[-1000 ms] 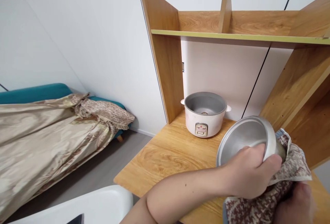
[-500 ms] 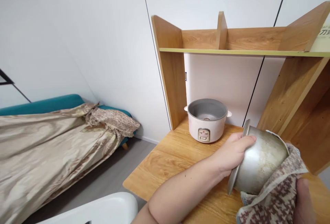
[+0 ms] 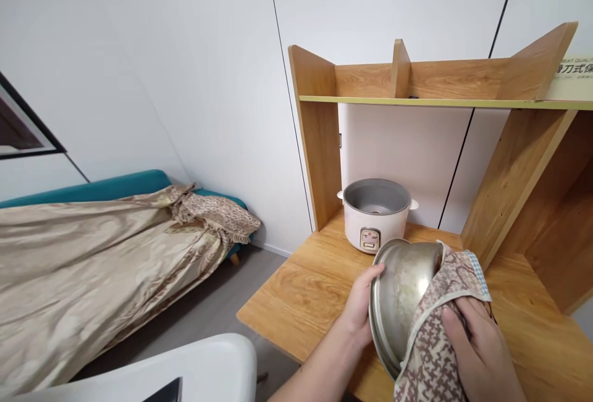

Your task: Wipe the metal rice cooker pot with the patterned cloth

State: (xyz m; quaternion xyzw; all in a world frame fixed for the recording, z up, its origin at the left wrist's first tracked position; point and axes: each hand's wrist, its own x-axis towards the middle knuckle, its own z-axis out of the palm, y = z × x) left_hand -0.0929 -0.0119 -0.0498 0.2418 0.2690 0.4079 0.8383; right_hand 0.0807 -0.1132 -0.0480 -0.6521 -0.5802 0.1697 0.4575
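My left hand [image 3: 359, 306] grips the rim of a metal inner pot [image 3: 401, 300], which is tipped on its side above the wooden desk [image 3: 306, 291]. Its outer wall and base face me. My right hand [image 3: 477, 343] presses a brown patterned cloth [image 3: 440, 334] against the right side of the pot. Behind them an open white rice cooker body [image 3: 376, 213] stands on the desk with no pot in it.
A wooden shelf unit [image 3: 417, 84] rises over the desk against white wall panels. A teal sofa with a beige cover [image 3: 102, 254] lies at the left. A white chair back [image 3: 185, 371] sits at the bottom edge.
The pot has turned and moved left and lower, now showing its outer base. My right hand with the cloth has slid onto the pot's right side. The view has tilted up slightly.
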